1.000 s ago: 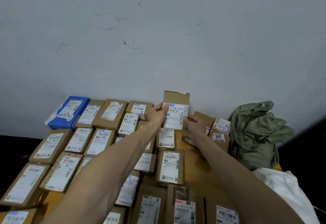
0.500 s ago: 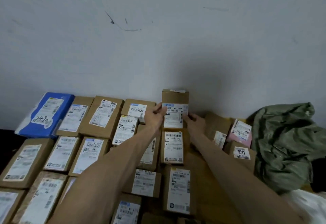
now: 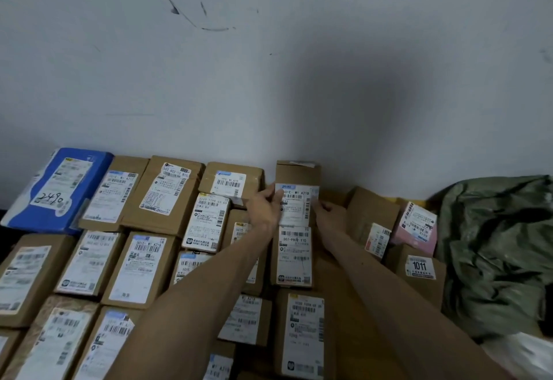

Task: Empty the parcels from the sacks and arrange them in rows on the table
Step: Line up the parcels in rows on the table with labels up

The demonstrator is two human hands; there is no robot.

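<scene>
I hold a small brown cardboard parcel, white label facing me, upright at the back of the tabletop, beside rows of flat labelled brown cardboard parcels; a crumpled green sack lies far right.

We see a plain pale wall filling the upper frame, dark scuff marks near its top, a soft shadow right of centre, and a brown wooden table against its base.
</scene>
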